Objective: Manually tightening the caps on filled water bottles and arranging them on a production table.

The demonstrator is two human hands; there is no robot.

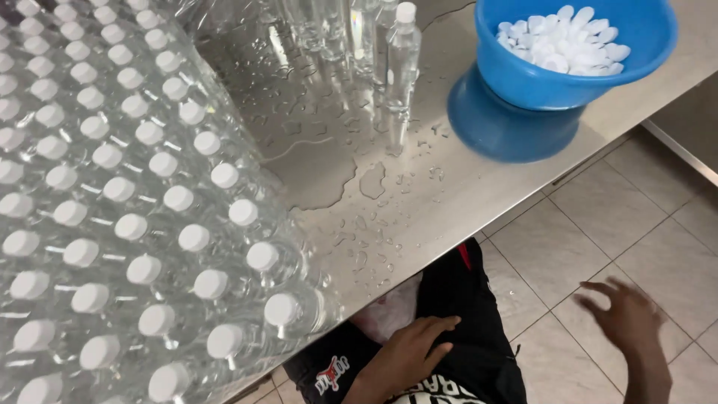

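Observation:
My left hand (407,350) rests flat on my dark trousers just below the wet steel table's (449,187) front edge, fingers apart and holding nothing. My right hand (624,314) hovers over the tiled floor to the right, blurred, fingers spread and empty. A big block of clear capped bottles (112,209) with white caps fills the left of the table, wrapped in clear film. One capped bottle (402,60) stands at the back with several uncapped ones. A blue bowl (621,67) holding white caps (568,41) sits on an upturned blue bowl (501,123).
Water puddles and drops (366,187) cover the steel table between the bottle block and the blue bowls. Beige floor tiles (613,224) lie to the right of the table edge. A grey ledge (684,146) runs along the far right.

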